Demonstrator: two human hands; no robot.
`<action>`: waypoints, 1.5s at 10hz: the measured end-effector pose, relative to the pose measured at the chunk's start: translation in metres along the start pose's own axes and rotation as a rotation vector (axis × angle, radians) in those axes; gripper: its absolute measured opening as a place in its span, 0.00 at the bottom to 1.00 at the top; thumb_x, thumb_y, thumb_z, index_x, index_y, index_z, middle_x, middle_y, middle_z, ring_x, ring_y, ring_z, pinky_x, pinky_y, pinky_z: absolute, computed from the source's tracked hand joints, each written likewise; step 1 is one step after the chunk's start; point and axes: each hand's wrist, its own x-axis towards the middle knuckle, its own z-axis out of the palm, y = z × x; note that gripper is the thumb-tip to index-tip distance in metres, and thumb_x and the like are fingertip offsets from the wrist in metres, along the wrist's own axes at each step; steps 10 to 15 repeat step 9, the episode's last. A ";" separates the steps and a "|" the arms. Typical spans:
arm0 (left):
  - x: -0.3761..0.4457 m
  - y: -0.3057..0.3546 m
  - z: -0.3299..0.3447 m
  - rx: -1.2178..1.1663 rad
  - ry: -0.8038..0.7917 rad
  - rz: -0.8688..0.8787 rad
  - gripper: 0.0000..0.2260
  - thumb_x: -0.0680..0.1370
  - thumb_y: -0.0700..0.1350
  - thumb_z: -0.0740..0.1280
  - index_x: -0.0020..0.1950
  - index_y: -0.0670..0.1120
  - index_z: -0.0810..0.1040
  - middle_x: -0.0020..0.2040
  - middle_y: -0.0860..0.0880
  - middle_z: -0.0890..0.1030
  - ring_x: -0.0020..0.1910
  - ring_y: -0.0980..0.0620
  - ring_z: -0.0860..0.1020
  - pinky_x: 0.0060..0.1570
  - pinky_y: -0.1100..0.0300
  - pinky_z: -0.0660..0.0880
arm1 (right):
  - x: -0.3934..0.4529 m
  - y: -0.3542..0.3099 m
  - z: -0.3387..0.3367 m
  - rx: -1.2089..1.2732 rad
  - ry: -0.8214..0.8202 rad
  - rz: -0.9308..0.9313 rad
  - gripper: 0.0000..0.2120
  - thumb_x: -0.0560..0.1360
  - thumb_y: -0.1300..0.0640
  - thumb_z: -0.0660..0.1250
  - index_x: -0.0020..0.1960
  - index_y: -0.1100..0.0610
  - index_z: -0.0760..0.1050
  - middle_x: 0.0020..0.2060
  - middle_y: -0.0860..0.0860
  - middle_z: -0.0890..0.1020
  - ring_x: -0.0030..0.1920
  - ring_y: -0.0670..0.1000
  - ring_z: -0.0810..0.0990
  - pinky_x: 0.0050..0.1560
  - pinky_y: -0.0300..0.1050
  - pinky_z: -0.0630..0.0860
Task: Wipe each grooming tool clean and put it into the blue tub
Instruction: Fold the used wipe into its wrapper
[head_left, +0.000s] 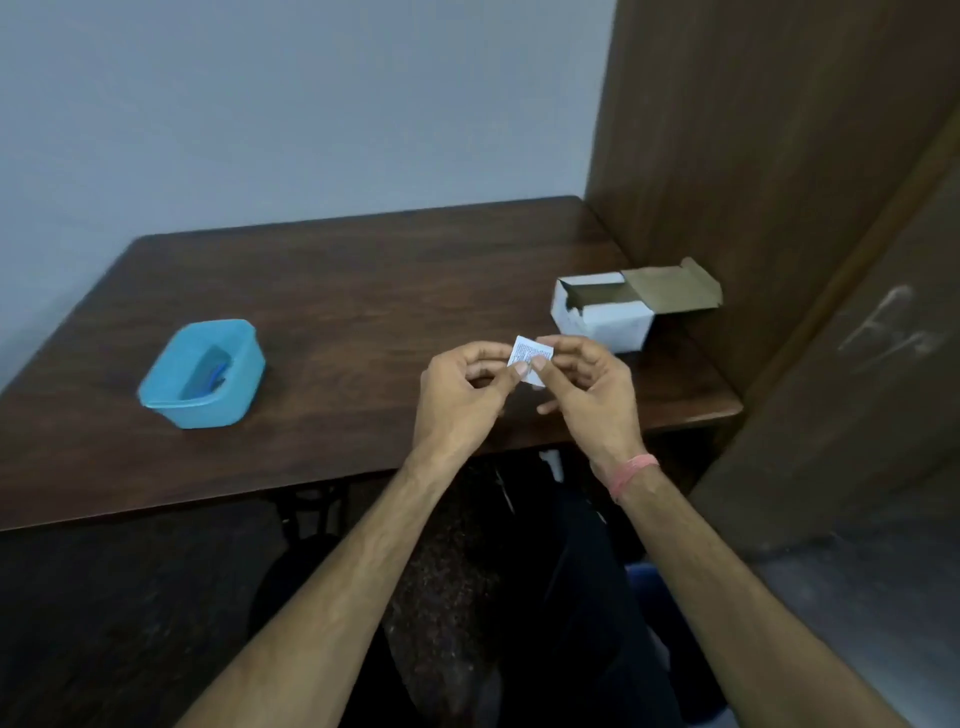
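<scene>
Both hands hold a small white printed sachet (529, 356) above the table's front right part. My left hand (462, 400) pinches its left edge between thumb and fingers. My right hand (589, 395) pinches its right edge the same way. The blue tub (171, 395) sits on the left of the table, well away from both hands, and a small blue item (218, 373) lies inside it. I cannot tell what that item is.
A white cardboard box (602, 317) with its flap open stands at the right of the dark wooden table (337, 291), close behind my right hand. A tall wooden panel (753, 156) rises at the right. A grey wall lies behind.
</scene>
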 end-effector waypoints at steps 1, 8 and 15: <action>-0.026 0.012 0.053 -0.026 -0.099 0.073 0.05 0.81 0.51 0.80 0.55 0.54 0.90 0.45 0.57 0.92 0.45 0.58 0.90 0.48 0.50 0.88 | -0.036 -0.005 -0.054 0.049 0.142 0.006 0.08 0.83 0.62 0.75 0.61 0.57 0.84 0.53 0.53 0.90 0.51 0.51 0.89 0.39 0.42 0.85; -0.125 -0.036 0.136 0.156 -0.368 -0.101 0.15 0.83 0.47 0.79 0.69 0.56 0.86 0.53 0.62 0.90 0.48 0.61 0.88 0.48 0.49 0.90 | -0.211 0.170 -0.222 -0.188 0.530 1.064 0.26 0.86 0.64 0.69 0.81 0.66 0.67 0.72 0.67 0.77 0.67 0.67 0.80 0.69 0.65 0.80; -0.133 -0.040 0.115 0.157 -0.268 -0.110 0.13 0.84 0.46 0.78 0.68 0.56 0.86 0.53 0.64 0.89 0.49 0.61 0.88 0.49 0.47 0.90 | -0.208 0.166 -0.209 -0.194 0.537 1.017 0.26 0.85 0.61 0.72 0.80 0.62 0.70 0.71 0.64 0.79 0.69 0.65 0.81 0.70 0.63 0.80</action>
